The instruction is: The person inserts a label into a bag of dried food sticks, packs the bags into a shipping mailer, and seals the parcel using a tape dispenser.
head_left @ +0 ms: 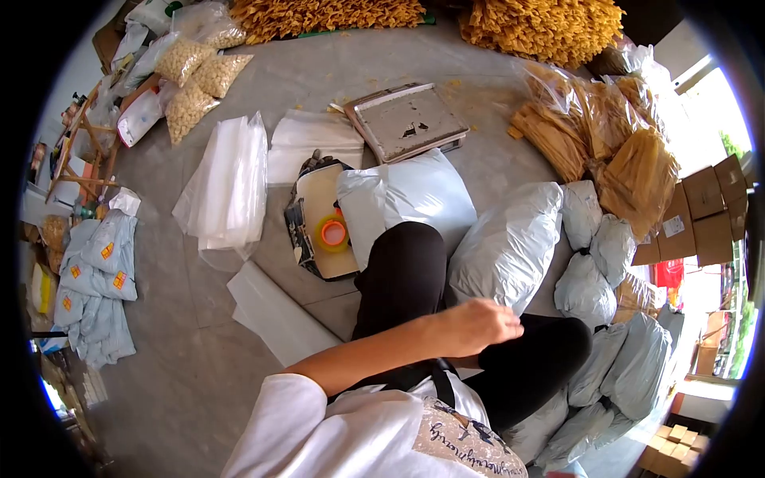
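My left hand (484,325) reaches across my lap from the left. Its fingers are curled together at the lower end of a filled grey plastic bag (510,247), over my bent right leg; what they hold, if anything, is too small to make out. My right hand does not show. Another stuffed grey bag (422,191) lies in front of my left knee. Beside it a black-edged tray (315,195) holds an orange and yellow tape roll (332,233).
Clear plastic sheets (231,183) and a flat grey bag (279,315) lie left on the floor. A metal platform (410,119) stands ahead. More filled grey bags (637,358) pile up at right, near cardboard boxes (709,207). Bags of pale pieces (195,88) sit upper left.
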